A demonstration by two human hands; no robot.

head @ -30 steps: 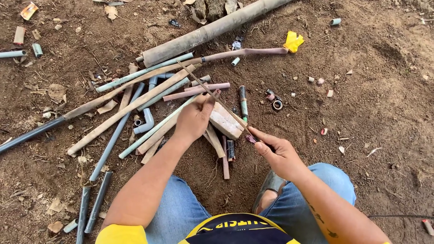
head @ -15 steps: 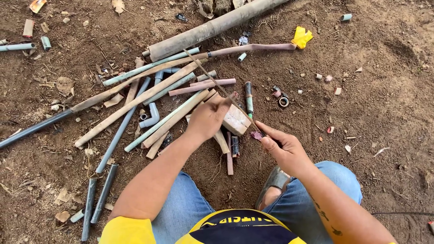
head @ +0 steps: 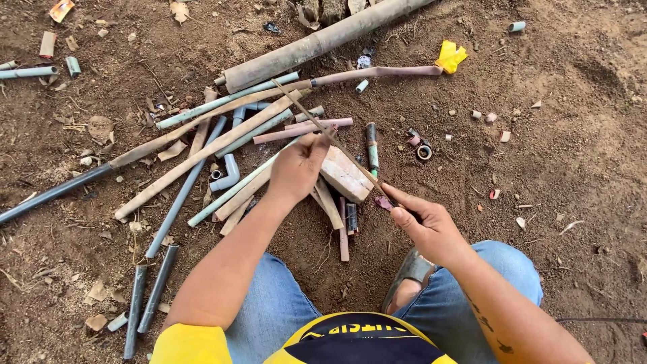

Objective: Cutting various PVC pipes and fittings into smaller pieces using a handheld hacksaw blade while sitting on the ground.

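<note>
No screens or signs. One orange-and-white scrap of wrapper (head: 61, 9) lies flat on the dirt at approx. 10 o'clock, far top-left corner, crumpled, roughly rectangular. A yellow crumpled bit (head: 451, 56), maybe plastic or tape, sits at 1 o'clock, touching the end of a brownish pipe (head: 377, 71).

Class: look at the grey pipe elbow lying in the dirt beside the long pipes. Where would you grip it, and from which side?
Probably grip the grey pipe elbow around its straight upper leg, coming from above: it lies flat, and long pipes crowd its sides.
</note>
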